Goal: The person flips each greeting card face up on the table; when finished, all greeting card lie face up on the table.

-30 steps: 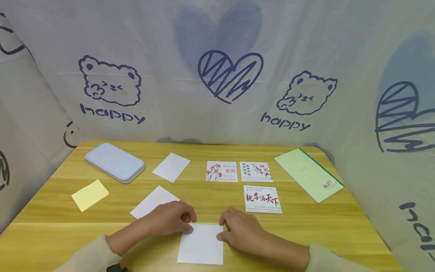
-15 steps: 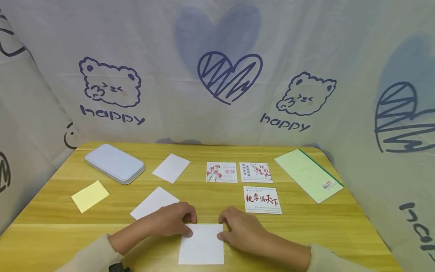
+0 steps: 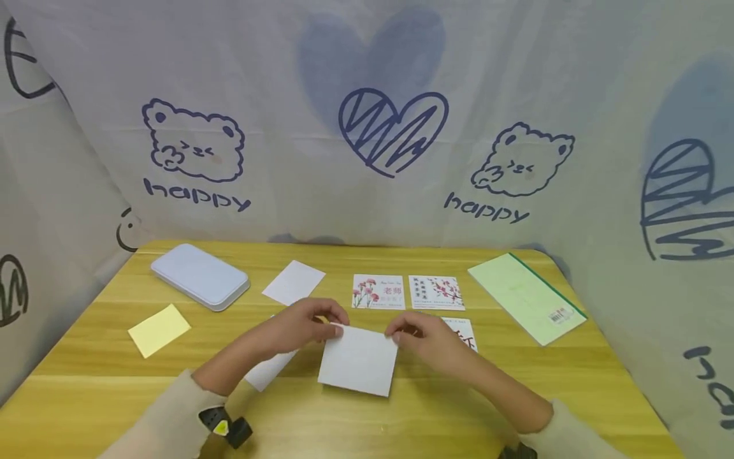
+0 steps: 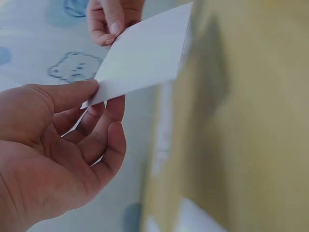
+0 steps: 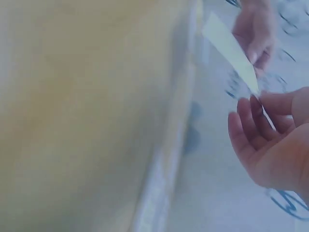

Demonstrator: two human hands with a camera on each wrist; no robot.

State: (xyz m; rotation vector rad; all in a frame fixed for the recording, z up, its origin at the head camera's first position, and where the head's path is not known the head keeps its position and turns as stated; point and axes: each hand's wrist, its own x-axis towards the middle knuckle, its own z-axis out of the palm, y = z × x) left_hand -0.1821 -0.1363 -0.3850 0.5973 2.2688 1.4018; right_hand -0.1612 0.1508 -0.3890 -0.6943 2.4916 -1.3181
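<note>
A printed card lies largely hidden behind the right hand on the head view, its characters unreadable. A blank sheet sits mostly under the left forearm. The right wrist view is heavily blurred.

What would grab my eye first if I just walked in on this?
Both hands, left hand and right hand, pinching the top corners of a blank white card lifted over the middle of the wooden table. Behind them lie two flower cards, with a pale green notebook to the right.
</note>
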